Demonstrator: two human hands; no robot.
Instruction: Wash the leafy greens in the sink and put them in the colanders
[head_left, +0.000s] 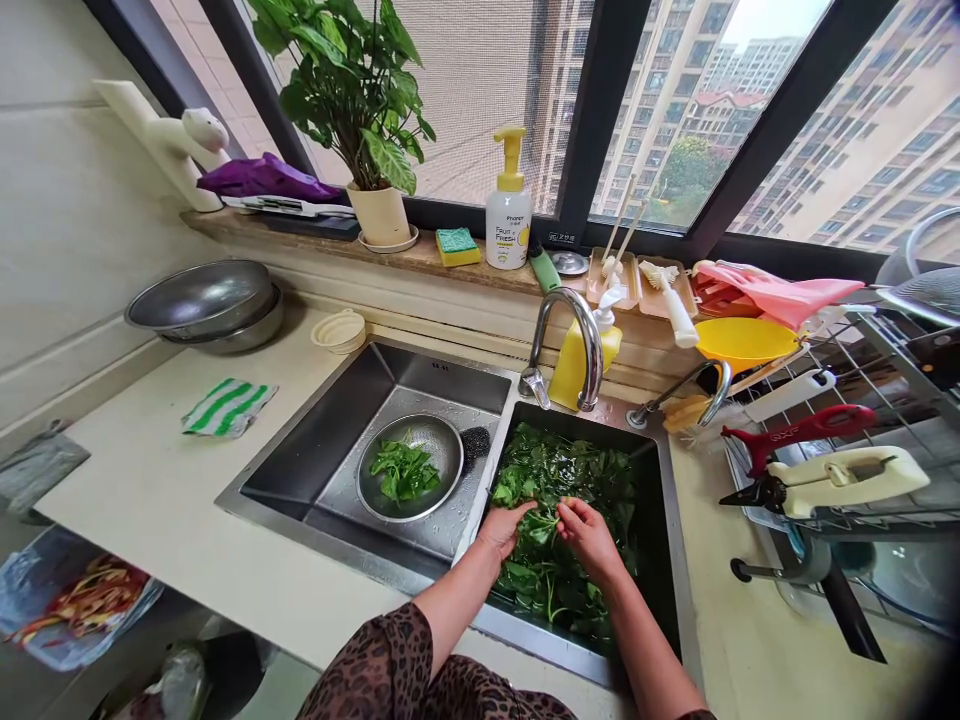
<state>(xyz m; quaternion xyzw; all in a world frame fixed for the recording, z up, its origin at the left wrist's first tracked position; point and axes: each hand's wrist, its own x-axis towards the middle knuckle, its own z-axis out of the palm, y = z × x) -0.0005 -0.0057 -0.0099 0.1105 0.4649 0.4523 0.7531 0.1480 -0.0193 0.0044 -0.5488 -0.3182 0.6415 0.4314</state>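
Observation:
Leafy greens (547, 580) float in water that fills the right sink basin (667, 540). Over them, my left hand (508, 528) is closed on a bunch of the greens, with leaves sticking out past the fingers. Close beside it, my right hand (589, 535) pinches the stem end of the greens between thumb and fingers. In the left basin (300, 470) stands a metal strainer bowl (454, 470) with a small heap of green leaves (405, 470) in it. A dark scouring pad (475, 445) lies against the bowl's right side.
The faucet (589, 350) arches over the back of the right basin. A yellow bottle (570, 365) stands behind it. At the right is a dish rack (862, 400) with scissors (802, 430). Metal basins (202, 300) and a striped cloth (229, 407) lie on the left counter.

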